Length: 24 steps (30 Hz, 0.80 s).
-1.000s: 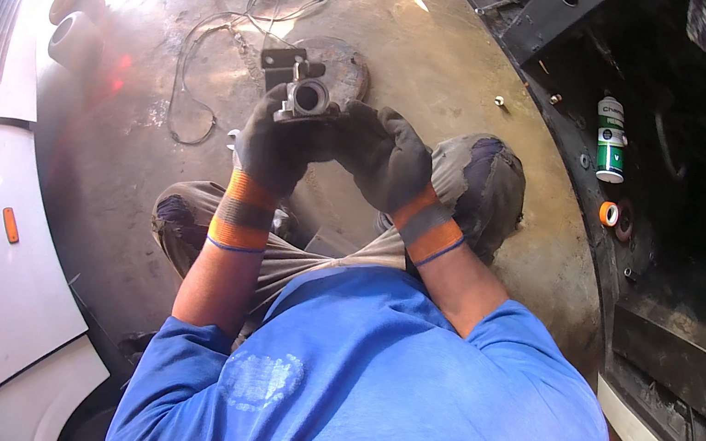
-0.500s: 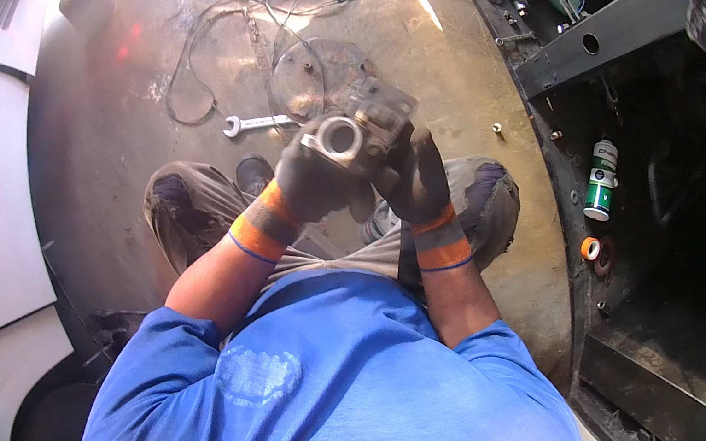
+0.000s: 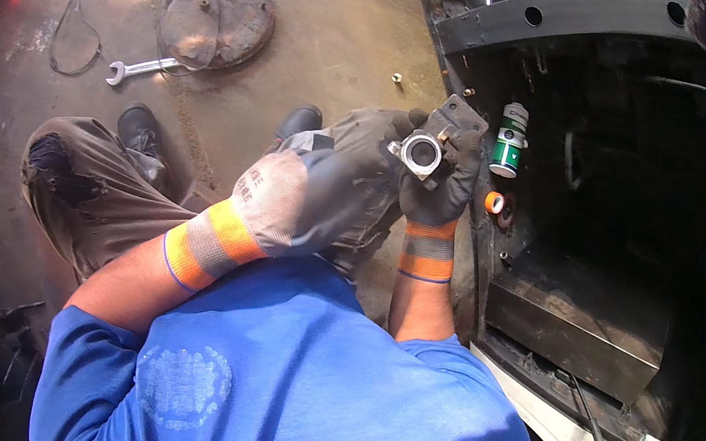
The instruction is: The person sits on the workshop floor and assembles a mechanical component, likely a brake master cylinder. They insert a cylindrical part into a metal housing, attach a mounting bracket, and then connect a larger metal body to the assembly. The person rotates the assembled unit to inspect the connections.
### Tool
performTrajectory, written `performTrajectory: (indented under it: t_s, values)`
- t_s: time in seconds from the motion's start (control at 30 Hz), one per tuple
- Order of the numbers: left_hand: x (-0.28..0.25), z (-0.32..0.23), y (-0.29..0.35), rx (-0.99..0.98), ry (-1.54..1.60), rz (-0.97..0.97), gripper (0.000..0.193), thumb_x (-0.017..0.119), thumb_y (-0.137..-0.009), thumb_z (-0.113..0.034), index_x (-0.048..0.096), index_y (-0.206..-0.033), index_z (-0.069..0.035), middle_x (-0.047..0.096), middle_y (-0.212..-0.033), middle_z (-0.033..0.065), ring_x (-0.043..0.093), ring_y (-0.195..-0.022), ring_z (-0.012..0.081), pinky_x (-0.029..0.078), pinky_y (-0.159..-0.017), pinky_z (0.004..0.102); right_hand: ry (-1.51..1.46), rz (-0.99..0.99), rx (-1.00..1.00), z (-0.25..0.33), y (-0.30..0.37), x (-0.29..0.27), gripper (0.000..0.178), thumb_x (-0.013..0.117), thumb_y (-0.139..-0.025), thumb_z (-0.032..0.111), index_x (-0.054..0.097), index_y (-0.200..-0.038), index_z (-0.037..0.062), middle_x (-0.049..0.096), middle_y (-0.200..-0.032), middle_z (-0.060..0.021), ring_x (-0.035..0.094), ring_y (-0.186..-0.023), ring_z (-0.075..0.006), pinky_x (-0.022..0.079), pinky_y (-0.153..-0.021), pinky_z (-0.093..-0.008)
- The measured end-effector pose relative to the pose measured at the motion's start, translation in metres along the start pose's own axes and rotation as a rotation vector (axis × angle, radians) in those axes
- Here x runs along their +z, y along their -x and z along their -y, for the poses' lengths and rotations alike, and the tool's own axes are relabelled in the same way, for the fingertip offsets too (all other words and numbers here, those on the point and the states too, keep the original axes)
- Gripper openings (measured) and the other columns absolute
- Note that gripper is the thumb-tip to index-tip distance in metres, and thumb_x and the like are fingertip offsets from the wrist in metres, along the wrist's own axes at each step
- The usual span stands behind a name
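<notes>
My right hand (image 3: 447,190), in a dark-palmed glove with an orange-striped cuff, grips a metal housing (image 3: 452,118). The housing has a bright ring around a round bore facing up, and a flat dark plate with a hole at its far end. My left hand (image 3: 310,199), gloved alike, reaches across my lap with its back upward. Its fingers point toward the ring and are blurred, so I cannot tell whether they touch the housing.
A round rusty plate (image 3: 250,26) lies on the floor, with an open-end wrench (image 3: 140,71) and a looped cable (image 3: 80,7) beside it. To the right, a white-and-green can (image 3: 510,139) and an orange tape roll (image 3: 494,203) stand by a dark metal frame (image 3: 582,25).
My view and body have turned to the right. The housing, earlier between both hands over my lap, is now in my right hand near the frame; my left hand has drawn back from it.
</notes>
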State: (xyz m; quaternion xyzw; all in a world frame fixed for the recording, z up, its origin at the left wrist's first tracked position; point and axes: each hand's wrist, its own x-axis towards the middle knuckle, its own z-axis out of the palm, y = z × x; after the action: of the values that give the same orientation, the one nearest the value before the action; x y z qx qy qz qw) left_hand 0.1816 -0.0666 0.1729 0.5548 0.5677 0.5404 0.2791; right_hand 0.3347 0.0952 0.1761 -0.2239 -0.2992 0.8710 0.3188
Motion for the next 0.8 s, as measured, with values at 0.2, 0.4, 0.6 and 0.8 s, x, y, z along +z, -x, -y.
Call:
performTrajectory:
  t_s: [0.2,0.4,0.6,0.8]
  values:
    - [0.01,-0.016,-0.017,0.053,-0.043,0.113,0.043,0.062,-0.086,-0.01,0.048,-0.127,-0.003,0.053,-0.129,0.024,0.057,-0.109,0.0412,0.043,-0.091,0.0455,0.201,-0.128,-0.054,-0.004,0.004,-0.018,0.026,0.052,-0.099,0.023,0.049,-0.121,0.009,0.064,-0.105,-0.019,0.067,-0.096,-0.0271,0.06,-0.078,-0.0362]
    - [0.012,-0.009,-0.011,-0.059,0.056,0.088,0.044,0.062,-0.086,-0.019,0.049,-0.125,-0.002,0.052,-0.132,0.0216,0.051,-0.119,0.0395,0.035,-0.098,0.0466,0.723,-0.141,-0.272,-0.017,-0.003,-0.005,0.042,0.057,-0.093,0.027,0.053,-0.12,-0.0043,0.065,-0.105,-0.0186,0.067,-0.09,-0.0234,0.058,-0.077,-0.0337]
    - [0.016,0.007,-0.014,-0.295,0.432,-0.013,0.04,0.068,-0.085,-0.024,0.058,-0.115,0.0,0.066,-0.1,0.0152,0.065,-0.092,0.0223,0.052,-0.076,0.0323,0.888,-0.155,-0.5,-0.023,-0.007,0.01,0.045,0.067,-0.085,0.017,0.049,-0.123,0.0011,0.061,-0.103,-0.012,0.063,-0.091,-0.0221,0.054,-0.081,-0.035]
    - [0.013,0.014,-0.015,-0.412,0.632,0.062,0.034,0.068,-0.087,-0.022,0.059,-0.111,0.001,0.067,-0.097,0.0103,0.065,-0.087,0.0181,0.052,-0.075,0.0308,0.724,-0.144,-0.403,-0.027,-0.009,0.013,0.067,0.075,-0.078,0.016,0.041,-0.133,0.0043,0.059,-0.106,-0.0127,0.062,-0.095,-0.0227,0.052,-0.085,-0.0358]
